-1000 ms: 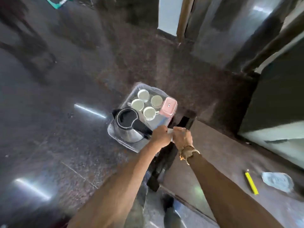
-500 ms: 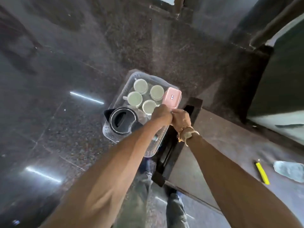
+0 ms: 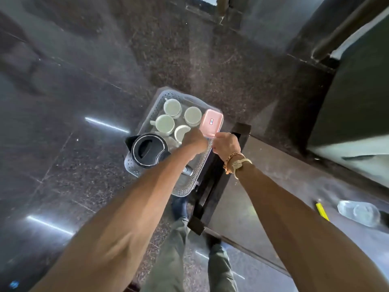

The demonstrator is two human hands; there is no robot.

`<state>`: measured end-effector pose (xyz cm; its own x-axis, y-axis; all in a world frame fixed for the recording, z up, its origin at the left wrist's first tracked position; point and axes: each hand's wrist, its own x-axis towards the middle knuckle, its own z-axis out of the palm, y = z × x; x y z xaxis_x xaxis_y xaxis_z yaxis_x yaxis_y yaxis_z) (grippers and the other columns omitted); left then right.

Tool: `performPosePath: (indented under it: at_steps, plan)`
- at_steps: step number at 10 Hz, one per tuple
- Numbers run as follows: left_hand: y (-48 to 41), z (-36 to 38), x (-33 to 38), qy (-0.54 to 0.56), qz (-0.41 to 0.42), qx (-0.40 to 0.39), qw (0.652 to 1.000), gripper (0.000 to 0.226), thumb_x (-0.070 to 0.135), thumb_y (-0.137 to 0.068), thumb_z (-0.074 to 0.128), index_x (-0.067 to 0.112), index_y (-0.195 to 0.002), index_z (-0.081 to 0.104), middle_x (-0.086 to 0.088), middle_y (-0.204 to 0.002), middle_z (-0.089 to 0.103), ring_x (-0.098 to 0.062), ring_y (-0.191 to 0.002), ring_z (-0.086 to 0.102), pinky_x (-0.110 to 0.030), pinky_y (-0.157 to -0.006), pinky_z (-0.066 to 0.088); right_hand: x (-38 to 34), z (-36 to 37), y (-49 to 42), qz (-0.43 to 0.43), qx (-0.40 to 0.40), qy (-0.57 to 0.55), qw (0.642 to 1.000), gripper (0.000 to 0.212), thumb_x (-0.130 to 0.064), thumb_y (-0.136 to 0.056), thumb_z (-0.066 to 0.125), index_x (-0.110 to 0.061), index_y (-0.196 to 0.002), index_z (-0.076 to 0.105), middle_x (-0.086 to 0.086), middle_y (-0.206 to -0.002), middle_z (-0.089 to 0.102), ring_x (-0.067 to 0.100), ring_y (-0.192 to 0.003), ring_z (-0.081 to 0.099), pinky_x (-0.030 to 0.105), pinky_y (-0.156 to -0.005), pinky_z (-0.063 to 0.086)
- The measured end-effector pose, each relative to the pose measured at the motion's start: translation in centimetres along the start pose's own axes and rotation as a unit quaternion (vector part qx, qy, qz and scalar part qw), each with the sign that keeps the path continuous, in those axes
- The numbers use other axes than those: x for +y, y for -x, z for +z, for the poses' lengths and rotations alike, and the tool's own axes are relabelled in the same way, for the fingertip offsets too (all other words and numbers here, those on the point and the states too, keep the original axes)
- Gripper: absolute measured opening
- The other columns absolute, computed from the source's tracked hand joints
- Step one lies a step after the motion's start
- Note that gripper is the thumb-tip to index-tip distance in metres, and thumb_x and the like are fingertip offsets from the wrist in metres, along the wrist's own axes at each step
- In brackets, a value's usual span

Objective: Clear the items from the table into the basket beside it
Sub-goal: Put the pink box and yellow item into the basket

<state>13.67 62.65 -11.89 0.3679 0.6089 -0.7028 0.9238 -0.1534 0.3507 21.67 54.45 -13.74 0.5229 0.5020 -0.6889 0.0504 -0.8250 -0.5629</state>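
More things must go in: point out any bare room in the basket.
Little: only a strip along the basket's near right wall, beside the kettle, half hidden by the forearm. Four cups and the pink box crowd the far end.

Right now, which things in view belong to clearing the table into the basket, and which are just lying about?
Job: basket holding kettle, white cups, pink box; table with yellow pen and clear bottle still on it.
Not the job: blurred blue object on the floor; wrist bracelets.
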Motion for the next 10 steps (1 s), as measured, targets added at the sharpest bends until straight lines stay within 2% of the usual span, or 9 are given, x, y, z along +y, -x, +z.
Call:
performPosePath:
  at_steps: [1,3,4,5,6,7,8,9,10]
  plan:
    - [2.1,-1.4,1.0,0.044,0.001,0.023,0.999,0.030,0.006,-0.086,0.055,0.001,-0.115,0.062,-0.017,-0.112,0.068,-0.032,-0.104,0.066,-0.036,-0.074,0.053,-1.3,-1.6,1.2,-0.012,-0.006,0.007,1.000,0.035,-0.007,-0.098,0.047,0.001,-0.131,0.056,0.021,-0.135,0.056,0.034,-0.126,0.053,0.039,-0.104,0.046]
    - [7.7,-1.7,2.6,0.098,0.039,0.061,0.993,0.031,0.006,-0.088,0.053,0.004,-0.118,0.063,-0.014,-0.114,0.064,-0.033,-0.111,0.063,-0.037,-0.085,0.055,-1.3,-5.3,7.8,-0.063,0.013,0.028,0.998,0.032,-0.011,-0.098,0.047,0.001,-0.123,0.062,0.022,-0.125,0.062,0.037,-0.117,0.058,0.039,-0.099,0.049]
    - [11.1,0.2,2.9,0.119,0.065,0.073,0.988,0.031,0.010,-0.094,0.053,0.004,-0.123,0.064,-0.016,-0.123,0.065,-0.034,-0.115,0.061,-0.041,-0.097,0.051,0.8,-6.3,11.1,-0.093,0.017,0.033,0.995,0.031,-0.019,-0.098,0.050,-0.004,-0.119,0.066,0.020,-0.120,0.065,0.037,-0.114,0.060,0.040,-0.098,0.049]
    - [14.5,2.7,3.2,0.137,0.094,0.083,0.983,0.031,0.011,-0.095,0.053,0.001,-0.123,0.064,-0.019,-0.125,0.064,-0.035,-0.118,0.059,-0.043,-0.100,0.049,3.8,-7.3,14.6,-0.102,0.040,0.060,0.992,0.025,-0.029,-0.093,0.055,-0.011,-0.093,0.073,0.012,-0.103,0.070,0.034,-0.102,0.063,0.028,-0.082,0.047]
    - [17.9,4.2,4.2,0.143,0.124,0.114,0.975,0.028,0.013,-0.095,0.055,0.004,-0.119,0.066,-0.016,-0.121,0.066,-0.033,-0.115,0.061,-0.040,-0.100,0.049,5.8,-9.1,17.6,-0.114,0.061,0.080,0.988,0.024,-0.037,-0.087,0.059,-0.016,-0.080,0.069,0.007,-0.094,0.067,0.033,-0.095,0.064,0.028,-0.076,0.045]
    - [20.6,4.3,5.7,0.151,0.158,0.170,0.961,0.026,0.024,-0.093,0.061,0.010,-0.114,0.069,-0.008,-0.113,0.071,-0.024,-0.107,0.065,-0.026,-0.089,0.047,5.9,-11.7,20.1,-0.148,0.102,0.107,0.978,0.037,-0.045,-0.088,0.059,-0.010,-0.078,0.066,0.008,-0.086,0.066,0.035,-0.089,0.063,0.033,-0.074,0.049]
    - [22.5,3.5,6.8,0.186,0.189,0.207,0.942,0.022,0.026,-0.089,0.066,0.013,-0.106,0.072,-0.005,-0.104,0.074,-0.022,-0.101,0.067,-0.029,-0.091,0.050,5.2,-14.0,22.6,-0.171,0.156,0.104,0.967,0.044,-0.050,-0.087,0.059,-0.009,-0.072,0.060,0.005,-0.076,0.061,0.033,-0.079,0.060,0.033,-0.065,0.043]
    - [24.2,2.0,7.8,0.217,0.230,0.228,0.921,0.024,0.026,-0.092,0.064,0.008,-0.108,0.068,-0.013,-0.104,0.073,-0.030,-0.102,0.066,-0.043,-0.091,0.051,4.5,-15.9,25.3,-0.196,0.210,0.086,0.954,0.039,-0.053,-0.086,0.060,-0.017,-0.072,0.058,0.003,-0.080,0.062,0.029,-0.080,0.059,0.032,-0.067,0.043]
    - [26.0,1.0,7.8,0.177,0.281,0.259,0.907,0.028,0.035,-0.095,0.060,0.011,-0.108,0.067,-0.009,-0.102,0.074,-0.027,-0.098,0.067,-0.034,-0.084,0.051,4.3,-16.5,28.3,-0.210,0.260,0.095,0.938,0.047,-0.059,-0.086,0.058,-0.017,-0.105,0.065,0.009,-0.114,0.065,0.027,-0.106,0.060,0.035,-0.088,0.047]
